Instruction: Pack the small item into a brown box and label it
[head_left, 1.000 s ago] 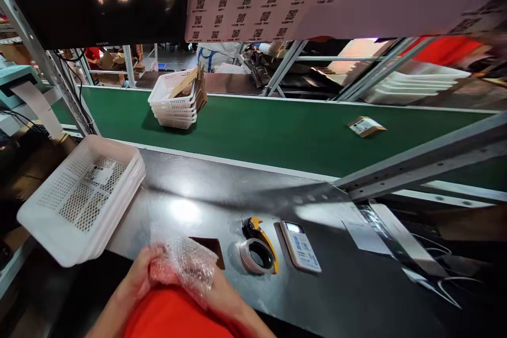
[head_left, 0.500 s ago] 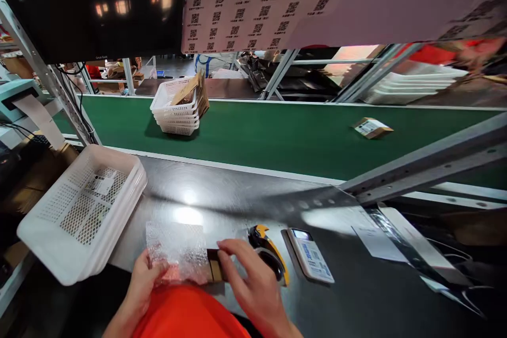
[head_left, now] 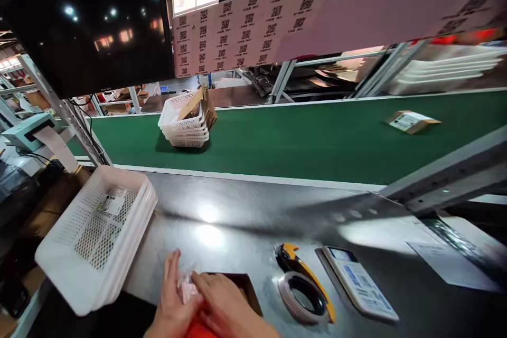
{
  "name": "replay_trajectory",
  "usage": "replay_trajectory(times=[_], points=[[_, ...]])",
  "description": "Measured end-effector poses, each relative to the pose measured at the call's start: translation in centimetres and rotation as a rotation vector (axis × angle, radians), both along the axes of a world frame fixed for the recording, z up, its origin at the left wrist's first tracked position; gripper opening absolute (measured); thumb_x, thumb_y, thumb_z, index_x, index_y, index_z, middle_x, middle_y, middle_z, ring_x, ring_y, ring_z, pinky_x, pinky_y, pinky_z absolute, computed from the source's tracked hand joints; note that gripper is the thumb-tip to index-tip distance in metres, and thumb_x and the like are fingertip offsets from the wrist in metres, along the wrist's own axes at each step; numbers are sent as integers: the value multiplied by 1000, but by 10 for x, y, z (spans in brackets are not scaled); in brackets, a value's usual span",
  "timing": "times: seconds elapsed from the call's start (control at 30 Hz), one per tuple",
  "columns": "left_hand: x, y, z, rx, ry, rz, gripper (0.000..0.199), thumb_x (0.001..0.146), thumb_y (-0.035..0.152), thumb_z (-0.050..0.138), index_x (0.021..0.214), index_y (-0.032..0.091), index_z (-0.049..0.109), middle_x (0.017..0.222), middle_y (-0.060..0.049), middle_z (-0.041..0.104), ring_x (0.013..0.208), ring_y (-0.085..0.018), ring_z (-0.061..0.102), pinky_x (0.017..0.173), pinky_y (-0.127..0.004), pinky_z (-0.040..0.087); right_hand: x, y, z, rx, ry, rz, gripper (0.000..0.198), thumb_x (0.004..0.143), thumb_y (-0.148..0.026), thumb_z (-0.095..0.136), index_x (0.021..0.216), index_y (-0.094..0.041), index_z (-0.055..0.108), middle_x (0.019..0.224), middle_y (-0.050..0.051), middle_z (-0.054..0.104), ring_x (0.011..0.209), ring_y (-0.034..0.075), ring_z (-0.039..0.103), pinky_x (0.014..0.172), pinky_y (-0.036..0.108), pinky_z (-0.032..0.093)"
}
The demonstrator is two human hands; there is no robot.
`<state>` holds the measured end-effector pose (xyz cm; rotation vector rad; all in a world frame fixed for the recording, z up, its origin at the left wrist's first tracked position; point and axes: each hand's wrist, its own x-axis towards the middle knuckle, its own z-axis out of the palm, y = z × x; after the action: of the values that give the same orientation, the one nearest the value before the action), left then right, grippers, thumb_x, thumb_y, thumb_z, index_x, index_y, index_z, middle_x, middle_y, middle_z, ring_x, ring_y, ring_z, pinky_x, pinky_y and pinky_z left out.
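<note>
My left hand (head_left: 174, 296) and my right hand (head_left: 227, 301) are close together at the table's front edge. Between them is a small crumpled bundle of clear bubble wrap (head_left: 187, 289), pinkish where it shows. The fingers of both hands close round it and hide most of it; what it wraps cannot be made out. Beside and partly under my right hand sits a small open cardboard box (head_left: 250, 291). To its right lies a yellow and black tape dispenser (head_left: 307, 288) with its roll of tape. Farther right rests a white handheld device (head_left: 360, 282) with a small screen.
Stacked white plastic baskets (head_left: 99, 243) stand at the left, a label inside. Beyond the metal table runs a green conveyor belt (head_left: 297, 142) carrying more baskets (head_left: 184, 121) and a small parcel (head_left: 412, 121). A metal post (head_left: 455, 169) slants at the right; a monitor (head_left: 91, 26) hangs above.
The bubble wrap, spread out before, is now bunched up between my hands. My right hand has moved left from the box onto the wrap. The view has shifted.
</note>
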<state>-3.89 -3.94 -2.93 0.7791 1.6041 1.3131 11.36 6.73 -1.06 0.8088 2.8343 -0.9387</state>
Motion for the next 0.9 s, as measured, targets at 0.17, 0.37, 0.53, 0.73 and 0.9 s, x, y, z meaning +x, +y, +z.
replay_trajectory(times=[0.17,0.37,0.53,0.73,0.9], points=[[-13,2,10,98,323,-351,87,51,32,105,133,26,77,165,-19,52,154,-49,42,131,-63,30,11,13,26,-171,50,75,24,77,-30,73,99,-20,76,99,12,81,89,32,74,80,38,54],[-17,20,24,24,73,-398,63,73,37,92,131,20,75,122,-13,79,110,-33,72,102,-41,55,30,34,24,-549,197,-114,60,70,-35,79,127,-21,70,109,5,79,90,23,69,76,31,52],[-6,29,-1,-67,-95,-231,48,68,40,96,106,16,78,90,-6,78,78,-19,67,72,-28,52,47,40,-12,-614,295,-359,58,70,-25,68,127,-19,74,111,5,81,99,25,72,88,34,54],[28,45,-51,-243,-151,-99,62,63,40,92,119,18,75,82,-4,76,55,-16,60,62,-32,51,63,45,-58,-317,191,-596,34,75,-15,58,104,-19,76,107,7,80,104,25,72,95,36,53],[39,63,-57,-222,602,-509,43,81,30,75,123,23,79,122,-14,79,118,-35,71,106,-43,51,76,35,-90,-186,101,-661,34,77,-4,52,103,-17,70,106,12,76,104,26,71,93,36,51]])
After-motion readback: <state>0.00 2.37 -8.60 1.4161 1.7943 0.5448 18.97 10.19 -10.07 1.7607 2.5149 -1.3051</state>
